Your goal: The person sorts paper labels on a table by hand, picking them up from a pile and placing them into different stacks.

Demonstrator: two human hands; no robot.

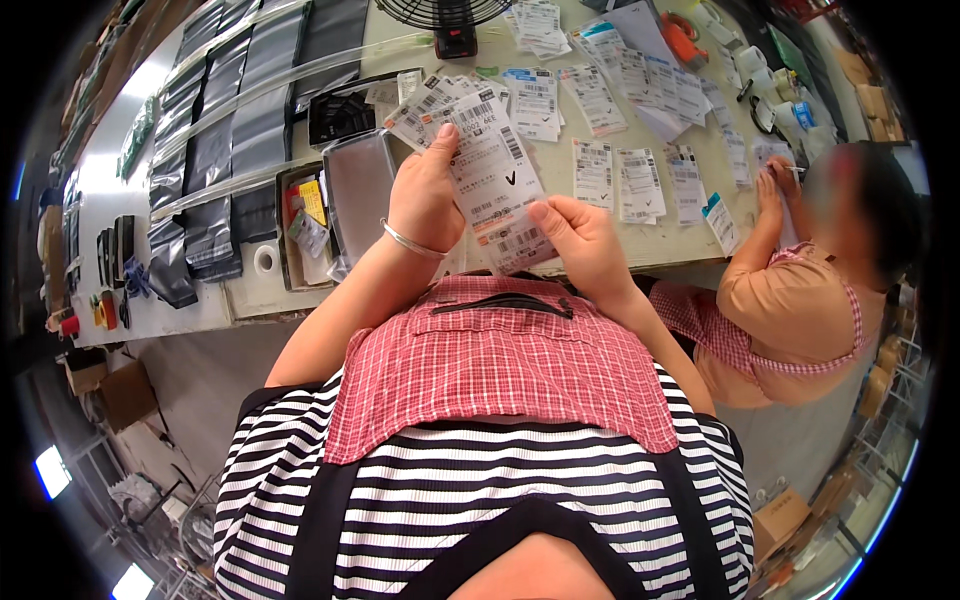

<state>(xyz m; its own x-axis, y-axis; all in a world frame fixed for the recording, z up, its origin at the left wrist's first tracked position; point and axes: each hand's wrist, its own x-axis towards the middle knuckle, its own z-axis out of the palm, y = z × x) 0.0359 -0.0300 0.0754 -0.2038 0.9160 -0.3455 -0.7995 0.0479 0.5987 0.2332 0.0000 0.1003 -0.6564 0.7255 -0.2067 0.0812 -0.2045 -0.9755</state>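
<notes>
A fanned bunch of white shipping labels (488,170) is held up in front of my apron, over the table's near edge. My left hand (430,190) grips the bunch along its left side, thumb on top, a bracelet on the wrist. At the lower right corner, my right hand (588,245) pinches the labels between thumb and fingers. The top label bears barcodes and a black check mark. Rows of further labels (592,175) lie on the table just beyond my right hand. How many sheets I hold cannot be made out.
A box of small items (288,262) and a grey lidless box (362,190) stand left of my hands. Grey plastic mailing bags (215,150) cover the table's left. A fan (455,40) stands at the back. At right, a co-worker (790,290) handles papers.
</notes>
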